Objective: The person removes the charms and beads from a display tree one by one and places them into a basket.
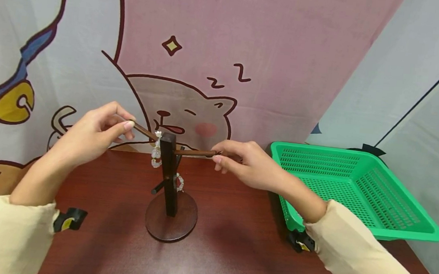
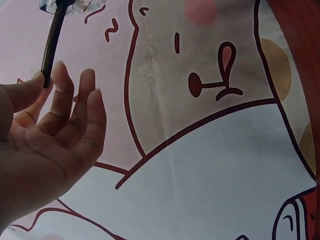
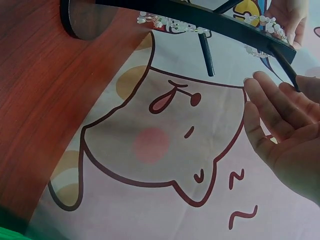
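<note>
A dark wooden jewelry stand [image 1: 169, 167] rises upright from a round base [image 1: 171, 229] on the table. My left hand [image 1: 94, 134] pinches the left end of its upper peg [image 1: 144, 130] between thumb and fingertips. On the other side, my right hand [image 1: 246, 164] pinches the right end of the upper peg [image 1: 196, 153]. A clear and white beaded bracelet [image 1: 156, 152] hangs on the left part, close to the post. Lower down, another beaded bracelet [image 1: 180, 182] hangs behind the post at a lower peg [image 3: 206, 55], partly hidden.
A green plastic basket [image 1: 415, 204] stands at the right of the reddish-brown table [image 1: 105, 249], beside my right forearm. Behind the table hangs a cloth [image 1: 281, 72] printed with cartoon animals.
</note>
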Tool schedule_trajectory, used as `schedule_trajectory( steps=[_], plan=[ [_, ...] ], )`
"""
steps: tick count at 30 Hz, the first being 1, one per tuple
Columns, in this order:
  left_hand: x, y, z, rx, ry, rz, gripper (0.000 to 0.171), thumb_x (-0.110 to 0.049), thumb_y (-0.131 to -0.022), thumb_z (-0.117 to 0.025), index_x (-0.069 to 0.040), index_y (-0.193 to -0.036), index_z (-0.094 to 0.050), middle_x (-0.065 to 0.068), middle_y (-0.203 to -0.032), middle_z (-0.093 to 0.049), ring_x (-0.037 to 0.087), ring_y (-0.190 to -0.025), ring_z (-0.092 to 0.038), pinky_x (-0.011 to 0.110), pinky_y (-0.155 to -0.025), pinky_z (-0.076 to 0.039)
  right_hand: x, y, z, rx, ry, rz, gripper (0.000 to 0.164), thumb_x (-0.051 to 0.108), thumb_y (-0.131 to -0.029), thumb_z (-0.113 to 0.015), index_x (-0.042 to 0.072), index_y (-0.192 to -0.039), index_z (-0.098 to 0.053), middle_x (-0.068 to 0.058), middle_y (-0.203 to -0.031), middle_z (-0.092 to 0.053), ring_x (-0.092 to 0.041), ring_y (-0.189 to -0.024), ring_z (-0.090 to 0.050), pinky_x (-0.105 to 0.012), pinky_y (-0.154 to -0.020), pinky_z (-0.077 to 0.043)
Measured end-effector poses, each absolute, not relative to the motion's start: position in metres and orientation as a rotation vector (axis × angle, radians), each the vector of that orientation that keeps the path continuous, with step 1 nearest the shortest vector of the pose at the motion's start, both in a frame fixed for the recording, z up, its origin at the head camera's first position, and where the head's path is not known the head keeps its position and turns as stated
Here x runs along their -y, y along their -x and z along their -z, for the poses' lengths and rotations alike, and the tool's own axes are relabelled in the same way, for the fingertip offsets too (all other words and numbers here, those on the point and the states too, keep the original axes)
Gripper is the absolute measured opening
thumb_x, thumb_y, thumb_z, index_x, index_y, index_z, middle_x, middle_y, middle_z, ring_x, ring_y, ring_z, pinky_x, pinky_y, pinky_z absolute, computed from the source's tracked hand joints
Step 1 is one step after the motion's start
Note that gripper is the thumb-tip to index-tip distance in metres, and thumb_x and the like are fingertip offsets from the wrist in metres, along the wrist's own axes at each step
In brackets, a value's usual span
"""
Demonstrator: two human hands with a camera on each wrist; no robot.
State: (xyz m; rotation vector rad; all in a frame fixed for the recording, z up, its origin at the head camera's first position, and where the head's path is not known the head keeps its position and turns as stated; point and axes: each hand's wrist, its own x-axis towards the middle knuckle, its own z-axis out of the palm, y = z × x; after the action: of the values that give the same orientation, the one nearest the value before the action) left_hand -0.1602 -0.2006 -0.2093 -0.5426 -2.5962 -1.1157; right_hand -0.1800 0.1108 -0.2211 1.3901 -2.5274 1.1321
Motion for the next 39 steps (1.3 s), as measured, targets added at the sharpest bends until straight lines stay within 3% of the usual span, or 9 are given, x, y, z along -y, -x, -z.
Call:
schedule_trajectory(
  steps=[10, 18, 28, 39],
  plan=[
    [0.198, 0.155, 0.211, 2.63, 0.446, 1.137, 0.02, -0.019, -0.096, -0.047, -0.005, -0.111, -0.051, 0.007, -0.083, -0.064, 0.013, -0.07, -0.058, 0.023, -0.06, -0.044, -0.11, 0.181, 0.223, 2.515, -1.4, -1.145, 0.011, 0.003, -0.089, -0.056, 0.002, -0.098, -0.061, 0.003, -0.074, -0.063, -0.008, -0.066, -0.059, -0.026, -0.059, -0.049],
    [0.195, 0.146, 0.22, 2.669, 0.397, 1.12, 0.038, -0.026, -0.096, -0.048, -0.006, -0.128, -0.043, 0.009, -0.089, -0.066, 0.02, -0.078, -0.061, 0.028, -0.063, -0.046, -0.11, 0.181, 0.222, 2.522, -1.394, -1.144, 0.009, 0.003, -0.089, -0.056, 0.002, -0.097, -0.061, 0.003, -0.074, -0.063, -0.009, -0.066, -0.06, -0.027, -0.061, -0.05],
    [0.192, 0.126, 0.247, 2.726, 0.385, 1.087, 0.024, -0.03, -0.095, -0.05, -0.011, -0.107, -0.06, -0.001, -0.084, -0.066, 0.016, -0.079, -0.06, 0.029, -0.062, -0.047, -0.11, 0.181, 0.222, 2.525, -1.394, -1.148, 0.009, 0.003, -0.089, -0.056, 0.002, -0.097, -0.061, 0.002, -0.074, -0.063, -0.009, -0.067, -0.06, -0.027, -0.061, -0.05],
    [0.17, 0.103, 0.266, 2.688, 0.47, 1.138, 0.021, -0.031, -0.086, -0.064, -0.016, -0.101, -0.063, -0.009, -0.085, -0.065, 0.007, -0.075, -0.06, 0.027, -0.064, -0.045, -0.111, 0.18, 0.221, 2.536, -1.383, -1.103, 0.009, 0.005, -0.089, -0.057, 0.004, -0.097, -0.062, 0.005, -0.074, -0.063, -0.011, -0.067, -0.06, -0.026, -0.059, -0.048]
  ],
)
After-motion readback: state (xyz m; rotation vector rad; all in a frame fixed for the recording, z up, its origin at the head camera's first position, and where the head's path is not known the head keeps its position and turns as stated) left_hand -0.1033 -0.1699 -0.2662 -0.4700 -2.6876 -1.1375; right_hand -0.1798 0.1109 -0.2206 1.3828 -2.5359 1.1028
